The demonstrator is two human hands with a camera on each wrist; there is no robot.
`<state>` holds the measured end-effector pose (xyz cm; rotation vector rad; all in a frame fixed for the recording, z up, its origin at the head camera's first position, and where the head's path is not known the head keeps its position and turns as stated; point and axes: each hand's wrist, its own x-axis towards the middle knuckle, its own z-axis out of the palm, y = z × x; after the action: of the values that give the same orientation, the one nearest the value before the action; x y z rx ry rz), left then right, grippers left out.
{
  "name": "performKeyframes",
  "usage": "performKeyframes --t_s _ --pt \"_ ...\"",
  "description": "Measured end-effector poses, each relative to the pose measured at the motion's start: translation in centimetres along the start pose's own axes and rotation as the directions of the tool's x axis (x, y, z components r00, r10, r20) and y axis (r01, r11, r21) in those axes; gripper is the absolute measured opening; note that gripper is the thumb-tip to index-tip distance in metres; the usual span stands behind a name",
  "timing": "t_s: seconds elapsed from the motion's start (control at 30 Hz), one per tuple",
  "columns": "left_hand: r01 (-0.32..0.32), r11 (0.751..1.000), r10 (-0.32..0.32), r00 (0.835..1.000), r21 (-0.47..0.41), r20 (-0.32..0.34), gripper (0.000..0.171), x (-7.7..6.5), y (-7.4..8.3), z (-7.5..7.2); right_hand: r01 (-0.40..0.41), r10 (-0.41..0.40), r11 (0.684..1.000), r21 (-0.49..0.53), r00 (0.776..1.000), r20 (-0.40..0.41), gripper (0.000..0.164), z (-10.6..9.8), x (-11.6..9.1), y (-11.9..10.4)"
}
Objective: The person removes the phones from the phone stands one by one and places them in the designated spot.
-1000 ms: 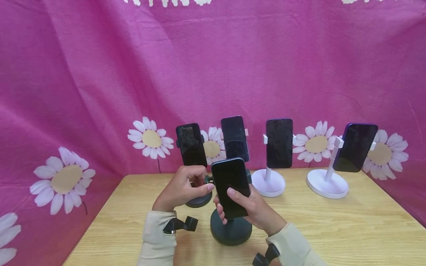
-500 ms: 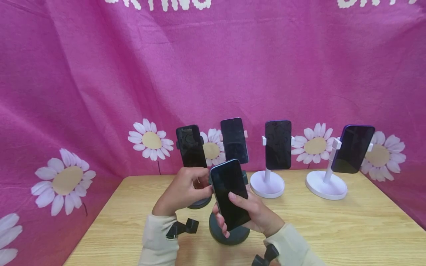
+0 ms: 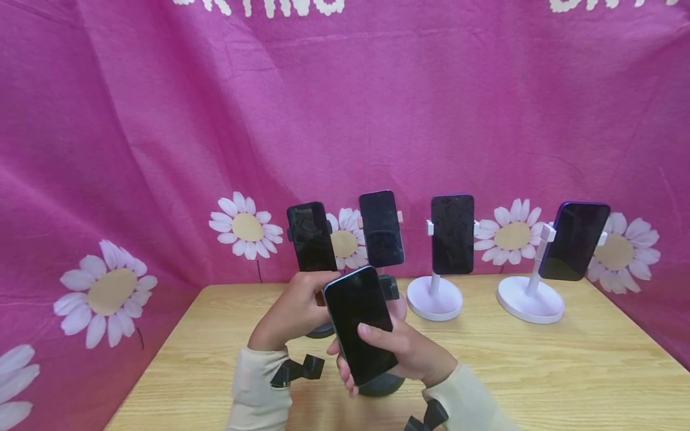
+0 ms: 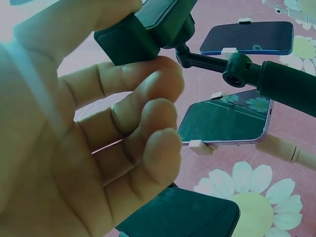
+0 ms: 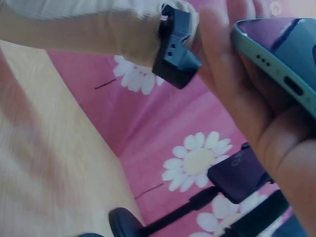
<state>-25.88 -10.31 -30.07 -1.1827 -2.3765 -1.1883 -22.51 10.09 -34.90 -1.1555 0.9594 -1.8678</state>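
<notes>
My right hand (image 3: 415,350) grips a phone (image 3: 350,311) with a black screen, its thumb lying across the glass and fingers round the far edge. The phone tilts to the left, in front of the clamp (image 3: 389,287) of a dark phone stand. In the left wrist view my left hand (image 4: 118,113) pinches one end of that clamp (image 4: 131,42) between thumb and forefinger; the other fingers curl below. The stand's round base (image 3: 383,386) shows under the phone, most of its pole hidden. In the right wrist view the phone's bottom edge (image 5: 281,74) with its port faces the camera.
Behind stand several phones in holders: a phone (image 3: 312,236) on a dark stand at left, a phone (image 3: 381,227) with pink clips, and two phones on white stands (image 3: 433,299) at right. A pink flowered cloth (image 3: 345,120) backs the wooden table (image 3: 183,371).
The right hand has moved the phone left and down, away from the front stand's clamp, tilting it further. More of the clamp now shows. The left hand stays nearly in place at the clamp.
</notes>
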Motion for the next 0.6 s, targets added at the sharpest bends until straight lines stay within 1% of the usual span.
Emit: performKeyframes --t_s 0.07,0.13,0.17,0.2,0.23,0.3,0.33,0.4,0.43,0.5,0.53,0.6 --pt "0.0 1.0 0.0 1.0 0.001 0.009 0.015 0.0 0.0 0.0 0.011 -0.013 0.998 -0.057 0.999 -0.036 0.037 0.3 -0.5 -0.6" --pt "0.011 1.0 -0.011 1.0 0.012 0.016 0.012 0.1 0.1 0.0 0.02 -0.038 0.989 -0.145 0.992 -0.122 0.035 0.6 -1.3 -1.4" --pt "0.017 1.0 -0.017 1.0 0.017 0.021 0.01 0.1 0.2 0.0 0.014 -0.048 0.981 -0.195 0.984 -0.171 0.035 0.7 -1.9 -1.8" --pt "0.023 1.0 -0.024 0.999 0.02 0.027 0.01 0.2 0.3 0.0 0.007 -0.062 0.969 -0.246 0.973 -0.22 0.036 0.8 -2.5 -2.1" --pt "0.029 0.999 -0.03 0.999 0.022 0.033 0.01 0.2 0.3 0.0 -0.008 -0.078 0.955 -0.296 0.958 -0.278 0.036 0.9 -3.1 -2.5" --pt "0.04 0.999 -0.041 0.998 0.026 0.038 0.01 0.2 0.4 -0.2 -0.063 -0.094 0.925 -0.374 0.917 -0.387 0.038 1.0 -4.5 -3.2" --pt "0.042 0.999 -0.043 0.998 0.025 0.039 0.012 0.2 0.4 -0.2 -0.09 -0.096 0.914 -0.396 0.899 -0.427 0.038 0.9 -5.2 -3.5" --pt "0.041 0.999 -0.042 0.998 0.027 0.035 0.014 0.1 0.4 -0.4 -0.16 -0.082 0.902 -0.4 0.848 -0.524 0.038 0.7 -6.6 -3.8" --pt "0.04 0.999 -0.041 0.999 0.03 0.033 0.014 0.1 0.3 -0.4 -0.201 -0.067 0.899 -0.389 0.815 -0.575 0.039 0.6 -7.2 -4.0" --pt "0.043 0.999 -0.044 0.999 0.032 0.03 0.015 0.1 0.3 -0.5 -0.276 -0.035 0.893 -0.356 0.745 -0.666 0.044 0.2 -8.2 -4.1" --pt "0.044 0.999 -0.045 0.998 0.031 0.032 0.016 0.1 0.3 -0.5 -0.308 -0.025 0.889 -0.34 0.706 -0.708 0.047 0.0 -8.7 -4.0" --pt "0.051 0.998 -0.052 0.998 0.025 0.035 0.016 0.0 0.2 -0.5 -0.363 -0.014 0.878 -0.313 0.634 -0.774 0.053 -0.6 -9.4 -3.7"
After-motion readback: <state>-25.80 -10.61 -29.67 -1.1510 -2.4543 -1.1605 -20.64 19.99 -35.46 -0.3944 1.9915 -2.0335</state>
